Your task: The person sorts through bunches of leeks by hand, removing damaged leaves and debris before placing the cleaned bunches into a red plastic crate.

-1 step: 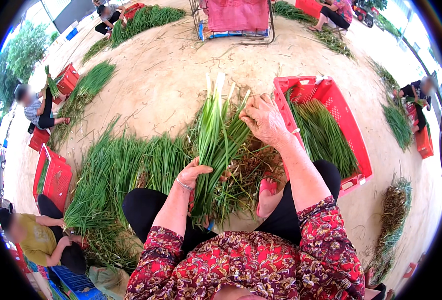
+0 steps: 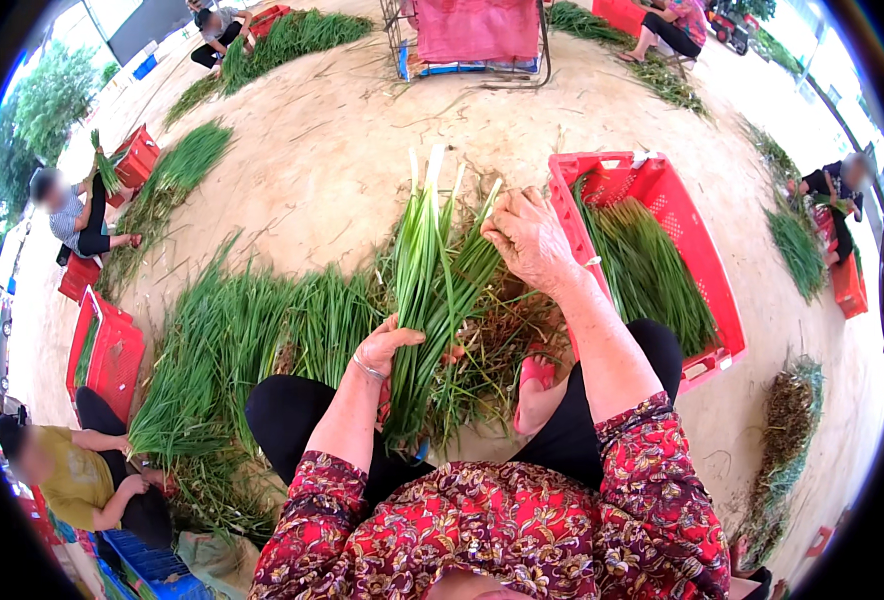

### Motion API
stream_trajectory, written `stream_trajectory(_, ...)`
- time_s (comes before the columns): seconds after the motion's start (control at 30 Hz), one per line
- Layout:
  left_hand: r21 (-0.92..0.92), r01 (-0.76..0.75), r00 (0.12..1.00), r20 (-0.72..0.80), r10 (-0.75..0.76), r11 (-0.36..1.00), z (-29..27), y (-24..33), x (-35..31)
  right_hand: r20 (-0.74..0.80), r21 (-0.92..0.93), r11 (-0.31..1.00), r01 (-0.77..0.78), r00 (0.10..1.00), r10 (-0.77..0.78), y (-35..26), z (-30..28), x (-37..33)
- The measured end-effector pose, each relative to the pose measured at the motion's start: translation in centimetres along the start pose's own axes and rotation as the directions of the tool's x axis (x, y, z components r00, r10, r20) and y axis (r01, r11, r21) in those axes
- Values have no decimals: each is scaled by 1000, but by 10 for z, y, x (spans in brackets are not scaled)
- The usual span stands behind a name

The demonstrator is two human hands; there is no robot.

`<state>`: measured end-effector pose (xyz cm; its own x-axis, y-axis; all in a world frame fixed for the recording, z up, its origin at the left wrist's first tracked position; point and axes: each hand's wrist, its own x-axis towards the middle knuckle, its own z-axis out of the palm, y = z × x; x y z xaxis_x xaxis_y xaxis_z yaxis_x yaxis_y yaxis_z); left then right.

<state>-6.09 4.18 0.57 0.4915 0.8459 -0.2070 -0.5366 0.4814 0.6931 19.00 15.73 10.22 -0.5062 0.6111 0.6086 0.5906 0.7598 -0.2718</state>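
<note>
My left hand is closed around the middle of a bunch of green onions, white ends pointing away from me and green leaves hanging toward my lap. At the bunch's upper right, my right hand has its thumb and fingers pinched on a stalk of green onion whose pale end shows beside the fingertips. Just right of that hand stands a red plastic crate with long green onions laid in it. Trimmings and dry leaves lie in a heap below my hands.
A broad spread of green onions covers the ground to my left. Beside it sit a red crate and a person in a yellow shirt. A cart with a pink cover stands ahead. A withered pile lies at right.
</note>
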Motion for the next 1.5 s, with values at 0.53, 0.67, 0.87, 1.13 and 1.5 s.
stream_trajectory(0.53,27,-81,979,-186,85,996,1,-3,5,-172,311,905,-290,920,354,2,10,2)
stream_trajectory(0.67,72,-124,959,-248,138,990,-8,-5,8,-158,729,584,-356,743,650,18,-8,10)
stream_trajectory(0.87,167,-242,931,-238,278,956,-12,0,10,-301,870,460,-178,546,782,42,-42,8)
stream_trajectory(1.13,261,-289,839,-394,375,921,-38,0,7,-482,793,592,-144,446,754,75,-88,-7)
stream_trajectory(1.5,500,-281,830,-302,469,819,-35,-6,15,149,450,824,-344,939,311,-4,-57,12)
